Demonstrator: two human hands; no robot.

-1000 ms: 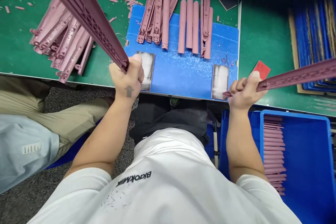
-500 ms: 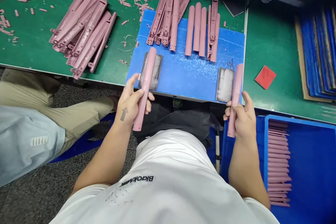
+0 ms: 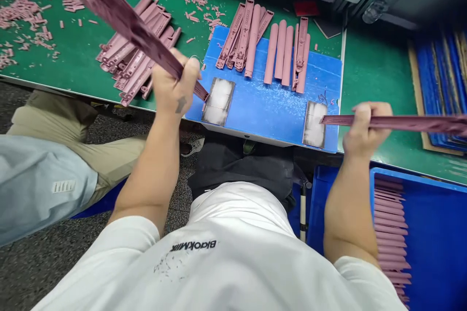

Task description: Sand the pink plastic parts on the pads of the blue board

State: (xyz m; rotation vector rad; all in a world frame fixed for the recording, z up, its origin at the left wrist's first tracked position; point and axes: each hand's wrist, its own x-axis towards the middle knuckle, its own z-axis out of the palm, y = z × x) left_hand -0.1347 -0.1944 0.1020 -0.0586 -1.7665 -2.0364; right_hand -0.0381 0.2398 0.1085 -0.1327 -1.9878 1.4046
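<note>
My left hand (image 3: 173,85) is closed around a long pink plastic shell (image 3: 127,24), which slants up to the left with its dark hollow side showing. Its lower end meets the edge of a worn grey-white pad (image 3: 220,102). In my right hand (image 3: 367,131) is a similar pink shell (image 3: 412,123), lying almost level and pointing right. The inner end of that shell is at a second worn pad (image 3: 314,131); whether it presses on it I cannot tell. Both pads lie on a blue board (image 3: 270,112).
More pink shells (image 3: 251,41) lie along the board's back edge, and a heap of them (image 3: 142,53) sits left. Pink scraps (image 3: 25,19) litter the green table (image 3: 379,58). A blue bin (image 3: 438,184) holding shells stands lower right. Another person's sleeve (image 3: 44,184) is at left.
Both shells have turned from upright to slanting outward, their hollow sides now showing. My left hand has risen; my right has moved right and up. The red square at right is no longer visible.
</note>
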